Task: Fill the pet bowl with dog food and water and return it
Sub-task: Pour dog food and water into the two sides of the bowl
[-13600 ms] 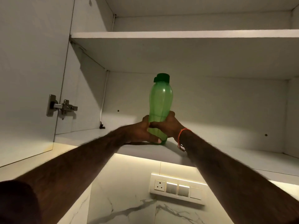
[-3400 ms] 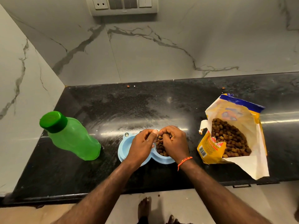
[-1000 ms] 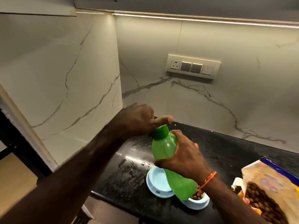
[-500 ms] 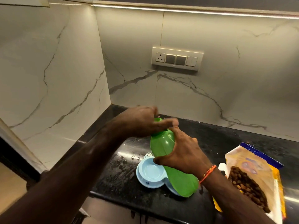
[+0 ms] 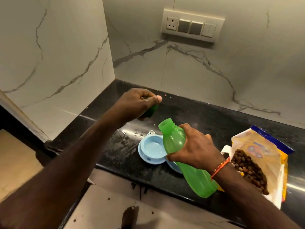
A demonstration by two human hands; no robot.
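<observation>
On the black counter (image 5: 206, 116), head view, set into a corner of white marble-look wall (image 5: 165, 68): one pale blue double pet bowl (image 5: 152, 148), near the front edge. Its left well is in full view and looks pale and bare, though whether a film of water lies in it cannot be told; its right well is mostly hidden behind the bottle. One green bottle (image 5: 181, 156), uncapped, tilted with its open neck up and to the left and its base low toward the counter's front edge, held above the bowl. Right hand (image 5: 196, 149): fingers wrapped tight round the bottle's upper body, an orange thread at the wrist. Left hand (image 5: 140, 103): held farther back and to the left, well apart from the bottle, fingers and thumb closed on the green cap (image 5: 152, 109), of which only a lower part shows below the palm. One open dog food bag (image 5: 260, 159), yellow and white with a blue top edge, lying to the right of the bowl, brown kibble (image 5: 247, 167) visible inside its mouth. Water drops (image 5: 138, 134) on the counter just behind the bowl. A few stray crumbs (image 5: 165, 95) by the back wall. One switch plate (image 5: 192, 24) with a socket on the wall above. Pale floor (image 5: 115, 209) below the counter's edge.
</observation>
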